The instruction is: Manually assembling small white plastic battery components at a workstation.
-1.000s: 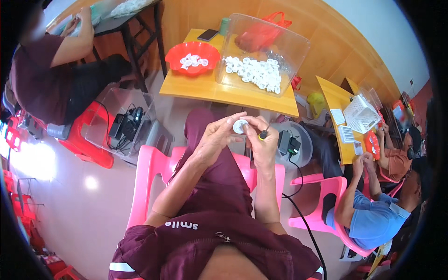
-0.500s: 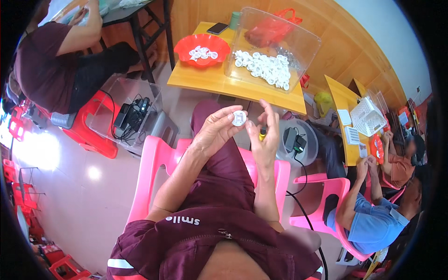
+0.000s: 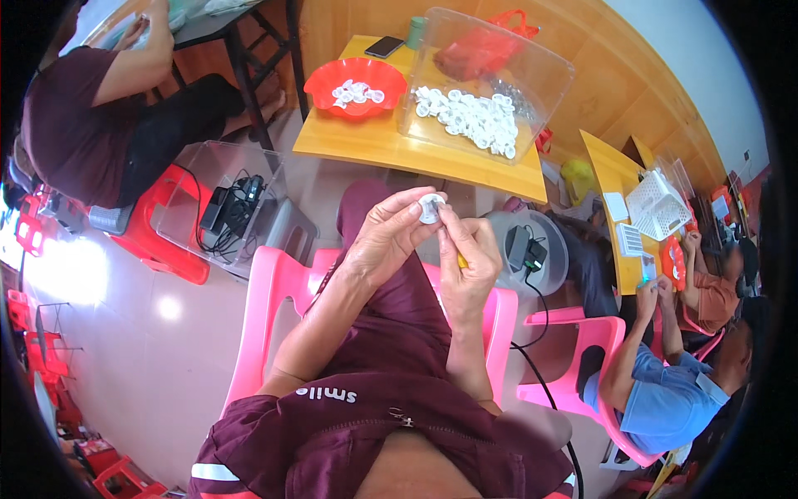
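Between the thumb and fingers of my left hand (image 3: 384,234) is a small round white plastic piece (image 3: 430,208), held up above my lap. My right hand (image 3: 472,259) meets it from the other side, thumb and forefinger pinched at its right edge. A tiny greyish part seems to show at those fingertips, too small to name. Tucked in the curled fingers of the same hand is a small yellow object (image 3: 463,261), mostly hidden. Ahead, a red scalloped bowl (image 3: 320,93) holds several similar white pieces. A heap of white pieces (image 3: 470,121) lies in a clear plastic bin (image 3: 544,83).
The bowl and bin stand on a yellow wooden table (image 3: 357,151), with a phone (image 3: 385,46) and green canister (image 3: 416,32) behind. A clear box with black adapters (image 3: 234,205) is at left. A round clear tub (image 3: 553,270) sits right. Co-workers sit on both sides.
My right hand has closed from spread fingers to a pinch and moved in to touch the white piece. The left hand still holds that piece.
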`<state>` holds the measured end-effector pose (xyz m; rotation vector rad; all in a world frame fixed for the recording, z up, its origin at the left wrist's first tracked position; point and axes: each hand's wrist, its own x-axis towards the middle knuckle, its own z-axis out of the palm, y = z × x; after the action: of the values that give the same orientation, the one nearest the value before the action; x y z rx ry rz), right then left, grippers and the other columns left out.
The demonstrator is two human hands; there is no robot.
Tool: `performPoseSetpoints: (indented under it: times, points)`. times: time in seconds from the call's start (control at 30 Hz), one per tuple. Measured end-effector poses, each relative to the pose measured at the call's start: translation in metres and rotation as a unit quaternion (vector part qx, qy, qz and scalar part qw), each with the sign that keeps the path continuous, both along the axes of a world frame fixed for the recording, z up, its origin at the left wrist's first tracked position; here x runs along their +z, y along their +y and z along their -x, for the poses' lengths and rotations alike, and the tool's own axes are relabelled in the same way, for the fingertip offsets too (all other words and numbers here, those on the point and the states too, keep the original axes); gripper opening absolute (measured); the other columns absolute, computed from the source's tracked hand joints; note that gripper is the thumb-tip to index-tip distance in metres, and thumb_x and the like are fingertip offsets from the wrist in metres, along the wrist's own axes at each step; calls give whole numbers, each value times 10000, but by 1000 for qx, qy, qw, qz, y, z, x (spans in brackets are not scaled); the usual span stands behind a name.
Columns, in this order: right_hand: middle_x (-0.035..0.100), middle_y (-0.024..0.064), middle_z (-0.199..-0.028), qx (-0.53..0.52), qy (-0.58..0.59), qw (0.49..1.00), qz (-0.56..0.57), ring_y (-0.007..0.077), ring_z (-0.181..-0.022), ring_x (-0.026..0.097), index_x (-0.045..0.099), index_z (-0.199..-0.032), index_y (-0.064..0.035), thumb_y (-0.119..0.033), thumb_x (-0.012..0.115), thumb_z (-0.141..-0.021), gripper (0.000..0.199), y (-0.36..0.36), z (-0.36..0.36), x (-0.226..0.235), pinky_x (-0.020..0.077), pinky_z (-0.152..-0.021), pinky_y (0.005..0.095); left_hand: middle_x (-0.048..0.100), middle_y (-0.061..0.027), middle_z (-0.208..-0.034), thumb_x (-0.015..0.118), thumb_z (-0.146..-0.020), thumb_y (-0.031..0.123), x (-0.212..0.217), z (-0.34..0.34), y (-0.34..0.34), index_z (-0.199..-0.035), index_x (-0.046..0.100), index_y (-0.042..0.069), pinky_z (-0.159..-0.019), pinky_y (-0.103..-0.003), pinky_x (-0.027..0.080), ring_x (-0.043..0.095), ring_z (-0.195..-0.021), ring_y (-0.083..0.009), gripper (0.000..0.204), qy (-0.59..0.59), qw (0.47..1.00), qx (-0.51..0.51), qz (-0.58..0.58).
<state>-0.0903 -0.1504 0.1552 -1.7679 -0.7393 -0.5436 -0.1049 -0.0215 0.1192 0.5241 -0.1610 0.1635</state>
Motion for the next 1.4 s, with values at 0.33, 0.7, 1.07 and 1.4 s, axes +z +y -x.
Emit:
performPoseSetpoints:
  times: [0.33, 0.7, 1.07, 1.4]
  points:
    - [530, 54, -771, 25, -5, 1000, 5, 131, -673, 509, 676, -1056, -52, 68, 632, -769, 315, -2, -1, -4, 420, -593, 243, 598, -157, -1145, 566, -894, 88, 8, 6, -1, -1158, 569, 15, -939, -359, 482, 577, -1080, -245, 274, -20, 1000, 8, 0]
    - [544, 42, -783, 46, 20, 999, -7, 115, -678, 508, 682, -1040, -43, 58, 634, -773, 290, -2, -3, -5, 409, -589, 233, 611, -152, -1109, 565, -894, 84, 8, 6, -1, -1145, 574, 6, -939, -355, 485, 585, -1068, -252, 263, 1, 1000, 9, 9]
    - [539, 22, -796, 66, 52, 995, -44, 83, -661, 491, 667, -1082, -56, 59, 623, -792, 316, 0, -8, -16, 393, -569, 214, 612, -145, -1111, 585, -873, 50, 7, 5, -1, -1118, 593, 18, -938, -354, 486, 584, -1068, -242, 247, -8, 1000, 26, -8]
    - [507, 38, -734, 81, 3, 996, -28, 114, -609, 471, 684, -1057, -80, 61, 652, -752, 338, 0, -13, -15, 393, -539, 236, 610, -145, -1116, 585, -871, 45, 5, 6, 2, -1116, 596, 23, -940, -368, 483, 583, -1068, -252, 246, -28, 999, 28, -15]
